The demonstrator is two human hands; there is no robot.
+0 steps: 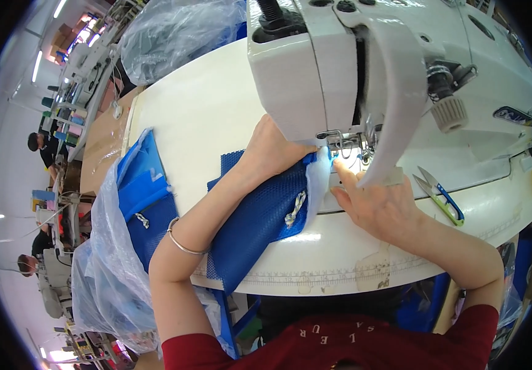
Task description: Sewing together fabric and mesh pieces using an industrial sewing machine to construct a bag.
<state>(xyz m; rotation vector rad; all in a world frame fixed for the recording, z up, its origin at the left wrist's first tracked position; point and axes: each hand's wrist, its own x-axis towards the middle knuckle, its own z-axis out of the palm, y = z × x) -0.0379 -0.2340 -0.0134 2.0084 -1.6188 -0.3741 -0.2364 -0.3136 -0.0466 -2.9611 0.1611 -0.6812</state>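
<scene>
A blue mesh fabric piece point(247, 219) with a white fuzzy edge point(319, 182) lies on the sewing machine's white table, its front corner hanging over the edge. My left hand point(272, 151) grips its far edge beside the needle area, the thumb on the fabric and the other fingers partly hidden by the machine head point(296, 80). My right hand point(380, 206) rests right of the lit presser foot point(343, 145), thumb and forefinger apart, the forefinger's tip by a small blue bit at the seam. A twisted pale cord point(295, 208) lies on the mesh.
Small scissors point(441, 197) with green and blue handles lie right of my right hand. At left, more blue fabric point(146, 185) sits against a clear plastic bag point(109, 265). Another plastic bag point(173, 40) is behind the table point(198, 92). People and machines are farther left.
</scene>
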